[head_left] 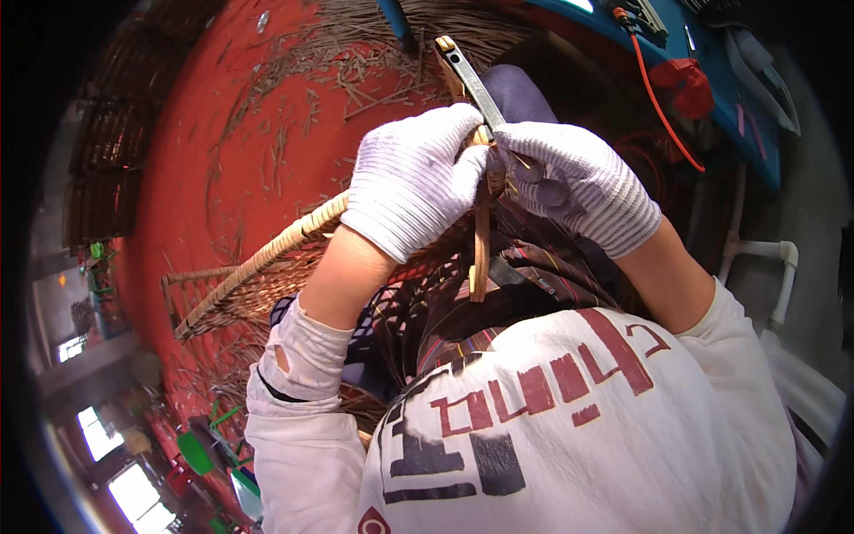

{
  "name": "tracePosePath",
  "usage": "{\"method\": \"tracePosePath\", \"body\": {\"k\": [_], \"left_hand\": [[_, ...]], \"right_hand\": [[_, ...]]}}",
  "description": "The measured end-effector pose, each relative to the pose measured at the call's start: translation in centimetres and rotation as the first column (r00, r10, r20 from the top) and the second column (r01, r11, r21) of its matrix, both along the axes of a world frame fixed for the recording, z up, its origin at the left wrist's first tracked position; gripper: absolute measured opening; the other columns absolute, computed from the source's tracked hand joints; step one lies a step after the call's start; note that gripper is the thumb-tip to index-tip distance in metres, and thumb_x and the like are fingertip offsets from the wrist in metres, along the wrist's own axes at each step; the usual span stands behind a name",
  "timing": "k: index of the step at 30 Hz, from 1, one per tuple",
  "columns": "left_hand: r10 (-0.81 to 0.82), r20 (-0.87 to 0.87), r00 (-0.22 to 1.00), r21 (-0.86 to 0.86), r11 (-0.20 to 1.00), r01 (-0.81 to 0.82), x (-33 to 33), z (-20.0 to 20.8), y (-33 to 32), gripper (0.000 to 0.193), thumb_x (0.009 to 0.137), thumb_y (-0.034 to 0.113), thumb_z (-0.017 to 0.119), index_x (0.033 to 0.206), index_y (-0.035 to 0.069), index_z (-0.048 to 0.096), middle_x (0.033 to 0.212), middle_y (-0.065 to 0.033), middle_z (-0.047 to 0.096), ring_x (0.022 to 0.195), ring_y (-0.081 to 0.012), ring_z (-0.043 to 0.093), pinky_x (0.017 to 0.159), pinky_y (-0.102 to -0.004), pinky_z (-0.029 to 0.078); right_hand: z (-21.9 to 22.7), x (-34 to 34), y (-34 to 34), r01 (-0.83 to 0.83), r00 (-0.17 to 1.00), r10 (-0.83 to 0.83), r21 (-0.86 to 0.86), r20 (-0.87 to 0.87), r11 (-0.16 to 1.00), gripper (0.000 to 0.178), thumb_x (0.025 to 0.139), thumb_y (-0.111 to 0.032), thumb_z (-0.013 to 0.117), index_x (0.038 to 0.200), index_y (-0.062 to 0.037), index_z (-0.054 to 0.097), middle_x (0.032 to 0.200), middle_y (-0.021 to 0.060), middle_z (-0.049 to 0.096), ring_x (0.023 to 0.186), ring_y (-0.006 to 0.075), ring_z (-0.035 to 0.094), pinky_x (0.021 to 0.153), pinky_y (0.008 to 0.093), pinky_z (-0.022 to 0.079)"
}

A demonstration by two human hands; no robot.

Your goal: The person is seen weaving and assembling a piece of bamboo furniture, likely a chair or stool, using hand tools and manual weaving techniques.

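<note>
I had the wicker frame (286, 238) slanting from the near left up to the lap, its corner between both gloves. The left hand (414, 173) pinched that corner between thumb and fingers; the right hand (583, 182) sat against its right side, fingers curled around thin strands (528, 163). A grey bar (476, 87) pointed to the far side, and a brown strip (481, 245) hung on the near side. I judged the left rim wrapped and the panel largely woven, with the corner's loose ends left to secure.
</note>
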State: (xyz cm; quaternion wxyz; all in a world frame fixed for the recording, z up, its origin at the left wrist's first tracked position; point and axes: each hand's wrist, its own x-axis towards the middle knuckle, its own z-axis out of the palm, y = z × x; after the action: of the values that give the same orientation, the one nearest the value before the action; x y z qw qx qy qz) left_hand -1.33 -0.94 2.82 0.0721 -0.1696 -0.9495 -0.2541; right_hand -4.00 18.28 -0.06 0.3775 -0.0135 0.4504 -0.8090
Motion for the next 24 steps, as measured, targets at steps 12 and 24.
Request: {"method": "tracePosePath", "body": {"k": [12,24], "left_hand": [[0.002,-0.120,0.993,0.030,1.000,0.001,0.0,-0.6,0.2,0.018,0.088,0.020,0.065,0.100,0.008,0.067,0.085,-0.0135,0.067,0.074,-0.0298,0.067,0.066,-0.0363,0.052],[0.188,-0.099,0.977,-0.001,0.982,-0.189,1.2,-1.1,1.2,0.015,0.085,0.012,0.062,0.097,0.005,0.067,0.086,-0.0142,0.068,0.078,-0.0307,0.067,0.070,-0.0372,0.054]], "right_hand": [[2.2,-2.2,-0.2,0.400,0.024,0.203,0.195,-0.979,0.895,0.022,0.077,-0.006,0.074,0.099,-0.0044,0.068,0.084,0.0081,0.065,0.074,0.0207,0.065,0.067,0.0293,0.053],[0.6,-4.7,-2.4,0.536,0.148,0.155,0.211,-0.977,0.817,0.012,0.081,-0.014,0.073,0.086,-0.0037,0.070,0.077,0.0104,0.065,0.069,0.0233,0.065,0.065,0.0304,0.052]]}}
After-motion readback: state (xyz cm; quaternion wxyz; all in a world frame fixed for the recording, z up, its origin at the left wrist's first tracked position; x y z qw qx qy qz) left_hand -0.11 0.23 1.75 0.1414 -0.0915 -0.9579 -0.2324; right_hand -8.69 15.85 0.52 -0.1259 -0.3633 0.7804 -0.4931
